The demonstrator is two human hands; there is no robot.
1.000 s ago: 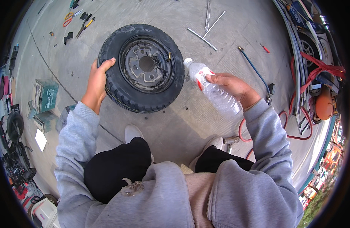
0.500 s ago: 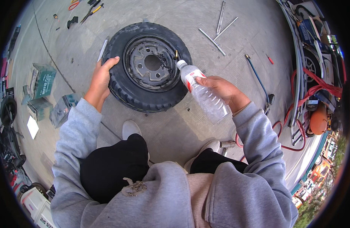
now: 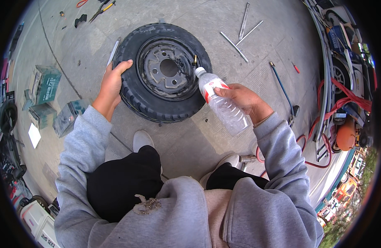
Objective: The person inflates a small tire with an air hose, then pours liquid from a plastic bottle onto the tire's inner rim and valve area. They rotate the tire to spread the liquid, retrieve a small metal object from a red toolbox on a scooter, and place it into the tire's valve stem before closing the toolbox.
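Note:
A black tire on a dark steel rim sits tilted over the concrete floor, with a brass valve stem on the rim's right side. My left hand grips the tire's left edge, thumb on the sidewall and fingers hidden behind it; a silver bar shows just beyond that hand. My right hand is closed around a clear plastic bottle with a red-and-white label and white cap, held at an angle with the cap just below the valve stem.
Silver rods, a blue hose with gauge and a red-handled tool lie to the right, near metal rails and red hose. Pliers lie at upper left; boxes stand at left. My feet are below the tire.
The bottle in my right hand has moved left toward the valve stem. The tire and my left hand appear shifted rightward in the view, along with the surroundings.

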